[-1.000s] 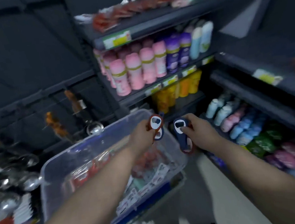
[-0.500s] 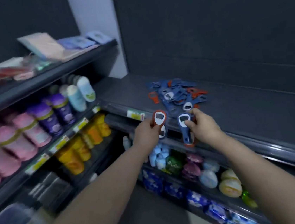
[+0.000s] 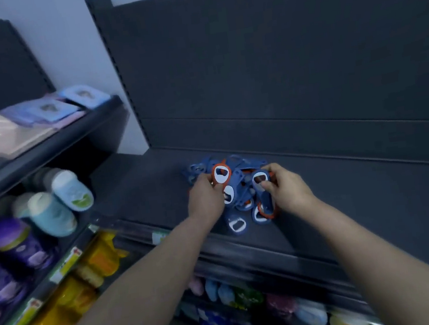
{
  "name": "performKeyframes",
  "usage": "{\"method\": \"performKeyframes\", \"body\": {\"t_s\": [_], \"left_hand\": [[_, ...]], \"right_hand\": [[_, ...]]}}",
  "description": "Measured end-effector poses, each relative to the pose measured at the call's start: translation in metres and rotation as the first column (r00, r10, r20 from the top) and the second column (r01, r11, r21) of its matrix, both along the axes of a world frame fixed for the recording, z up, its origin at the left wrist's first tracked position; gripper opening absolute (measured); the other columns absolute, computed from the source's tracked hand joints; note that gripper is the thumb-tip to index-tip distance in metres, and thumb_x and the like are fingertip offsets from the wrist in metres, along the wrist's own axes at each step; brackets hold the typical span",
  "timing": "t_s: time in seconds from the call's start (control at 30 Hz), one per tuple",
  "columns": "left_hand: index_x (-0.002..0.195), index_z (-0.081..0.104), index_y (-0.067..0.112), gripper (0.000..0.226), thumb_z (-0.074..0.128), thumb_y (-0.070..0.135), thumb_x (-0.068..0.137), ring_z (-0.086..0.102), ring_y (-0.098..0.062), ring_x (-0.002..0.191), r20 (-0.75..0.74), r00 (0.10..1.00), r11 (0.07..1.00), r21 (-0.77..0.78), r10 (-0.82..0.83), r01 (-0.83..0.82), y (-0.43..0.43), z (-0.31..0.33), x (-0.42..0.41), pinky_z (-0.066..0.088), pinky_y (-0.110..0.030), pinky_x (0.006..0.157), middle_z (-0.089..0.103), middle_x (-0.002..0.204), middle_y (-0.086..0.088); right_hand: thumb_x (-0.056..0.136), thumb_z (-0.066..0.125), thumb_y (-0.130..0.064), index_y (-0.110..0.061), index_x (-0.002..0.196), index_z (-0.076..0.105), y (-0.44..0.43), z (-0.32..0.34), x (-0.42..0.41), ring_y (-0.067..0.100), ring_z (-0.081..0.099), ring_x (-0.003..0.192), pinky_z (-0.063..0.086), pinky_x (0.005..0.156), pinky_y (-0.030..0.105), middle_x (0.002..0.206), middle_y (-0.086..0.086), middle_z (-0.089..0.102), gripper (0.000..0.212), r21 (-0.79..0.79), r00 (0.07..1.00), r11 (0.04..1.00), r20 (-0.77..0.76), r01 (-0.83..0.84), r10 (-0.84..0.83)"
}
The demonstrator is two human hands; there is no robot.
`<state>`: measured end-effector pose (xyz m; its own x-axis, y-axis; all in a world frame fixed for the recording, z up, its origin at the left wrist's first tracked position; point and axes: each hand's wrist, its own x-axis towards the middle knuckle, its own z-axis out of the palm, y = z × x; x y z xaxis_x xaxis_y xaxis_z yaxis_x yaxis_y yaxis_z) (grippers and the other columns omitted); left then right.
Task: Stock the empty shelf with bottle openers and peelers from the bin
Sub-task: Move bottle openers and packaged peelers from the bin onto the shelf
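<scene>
On the dark grey shelf [image 3: 359, 199] lies a pile of blue and red bottle openers [image 3: 243, 167]. My left hand [image 3: 205, 198] is shut on a red bottle opener [image 3: 221, 175] and a blue one below it, right over the pile's left side. My right hand [image 3: 286, 189] grips a blue bottle opener [image 3: 261, 186] with a red one behind it, over the pile's right side. One loose blue opener [image 3: 237, 223] lies near the shelf's front edge. The bin is out of view.
To the left stands another rack with flat packets [image 3: 42, 112] on top, pale blue and purple bottles [image 3: 47, 208] below, then yellow bottles [image 3: 98, 258]. Coloured pouches [image 3: 250, 294] fill the shelf underneath. The dark shelf stretches bare to the right.
My view swung from the bin to the dark shelf. Both hands carried their openers up and forward, from the shelf's front edge to directly over the pile.
</scene>
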<state>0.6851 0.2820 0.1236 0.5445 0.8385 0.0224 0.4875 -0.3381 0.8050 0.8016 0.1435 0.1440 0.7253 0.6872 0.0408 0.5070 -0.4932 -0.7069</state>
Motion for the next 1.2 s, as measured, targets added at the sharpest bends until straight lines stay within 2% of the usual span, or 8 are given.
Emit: {"method": "performKeyframes", "body": {"t_s": [0.2, 0.37, 0.47, 0.57, 0.73, 0.9, 1.07, 1.2], "left_hand": [[0.108, 0.055, 0.019, 0.015, 0.051, 0.026, 0.095, 0.054, -0.018, 0.085, -0.111, 0.988, 0.988, 0.101, -0.107, 0.118, 0.036, -0.017, 0.032, 0.047, -0.036, 0.077, 0.066, 0.094, -0.001], [0.109, 0.056, 0.021, 0.016, 0.051, 0.021, 0.094, 0.057, -0.021, 0.101, -0.186, 0.975, 0.944, 0.281, -0.121, 0.171, 0.048, -0.023, 0.041, 0.048, -0.044, 0.083, 0.058, 0.109, 0.000], [0.109, 0.057, 0.019, 0.015, 0.050, 0.023, 0.096, 0.052, -0.021, 0.108, -0.202, 0.973, 0.933, 0.318, -0.107, 0.168, 0.047, -0.019, 0.042, 0.047, -0.043, 0.087, 0.056, 0.114, -0.001], [0.106, 0.057, 0.020, 0.015, 0.049, 0.016, 0.094, 0.058, -0.024, 0.101, -0.158, 0.980, 0.935, 0.314, -0.120, 0.165, 0.038, -0.016, 0.033, 0.050, -0.046, 0.084, 0.055, 0.112, -0.002], [0.114, 0.060, 0.016, 0.023, 0.051, 0.016, 0.092, 0.046, -0.028, 0.111, -0.213, 0.976, 0.899, 0.418, -0.043, 0.131, 0.005, -0.009, -0.009, 0.043, -0.040, 0.084, 0.057, 0.117, -0.007], [0.115, 0.060, 0.015, 0.027, 0.051, 0.012, 0.090, 0.047, -0.030, 0.111, -0.237, 0.967, 0.891, 0.453, 0.096, 0.023, -0.043, -0.020, -0.085, 0.044, -0.040, 0.088, 0.057, 0.117, -0.008], [0.112, 0.060, 0.019, 0.029, 0.051, 0.013, 0.086, 0.049, -0.028, 0.110, -0.354, 0.894, 0.895, 0.433, 0.275, -0.104, -0.091, -0.042, -0.189, 0.047, -0.042, 0.086, 0.057, 0.114, -0.004], [0.111, 0.060, 0.022, 0.030, 0.051, 0.012, 0.084, 0.049, -0.028, 0.110, -0.433, 0.800, 0.889, 0.378, 0.415, -0.257, -0.124, -0.053, -0.290, 0.047, -0.037, 0.088, 0.059, 0.113, -0.004]], "right_hand": [[0.094, 0.054, -0.027, -0.023, 0.131, 0.048, 0.039, -0.019, 0.030, 0.025, 0.052, 0.113, 0.043, 0.089, 0.035, 0.119, 0.005, 0.051, 0.038, -0.103, 0.988, 0.994, 0.153, 0.027, -0.011], [0.094, 0.054, -0.033, -0.029, 0.129, 0.052, 0.039, -0.031, 0.040, 0.025, 0.038, 0.116, 0.034, 0.091, 0.039, 0.122, 0.001, 0.048, 0.035, -0.286, 0.916, 0.955, 0.399, 0.077, 0.046], [0.094, 0.053, -0.027, -0.030, 0.131, 0.050, 0.034, -0.030, 0.040, 0.025, 0.037, 0.118, 0.032, 0.090, 0.040, 0.126, -0.001, 0.048, 0.037, -0.320, 0.897, 0.943, 0.438, 0.089, 0.064], [0.099, 0.043, -0.029, -0.027, 0.133, 0.049, 0.028, -0.023, 0.031, 0.026, 0.037, 0.118, 0.032, 0.091, 0.040, 0.125, 0.001, 0.048, 0.035, -0.299, 0.886, 0.952, 0.457, 0.065, 0.083], [0.097, 0.046, -0.029, -0.027, 0.134, 0.047, 0.011, -0.014, 0.001, 0.025, 0.038, 0.121, 0.033, 0.094, 0.039, 0.130, 0.000, 0.048, 0.037, -0.273, 0.860, 0.960, 0.473, -0.064, 0.192], [0.099, 0.043, -0.027, -0.026, 0.134, 0.048, -0.012, -0.023, -0.054, 0.026, 0.038, 0.123, 0.034, 0.096, 0.041, 0.131, 0.000, 0.048, 0.035, -0.277, 0.799, 0.928, 0.483, -0.249, 0.359], [0.099, 0.045, -0.025, -0.024, 0.134, 0.047, -0.027, -0.040, -0.132, 0.026, 0.041, 0.122, 0.039, 0.093, 0.041, 0.130, 0.001, 0.049, 0.035, -0.325, 0.666, 0.820, 0.479, -0.470, 0.572], [0.101, 0.040, -0.026, -0.024, 0.135, 0.044, -0.028, -0.046, -0.210, 0.023, 0.041, 0.122, 0.038, 0.090, 0.038, 0.133, 0.000, 0.046, 0.035, -0.372, 0.521, 0.674, 0.435, -0.638, 0.734]]}}
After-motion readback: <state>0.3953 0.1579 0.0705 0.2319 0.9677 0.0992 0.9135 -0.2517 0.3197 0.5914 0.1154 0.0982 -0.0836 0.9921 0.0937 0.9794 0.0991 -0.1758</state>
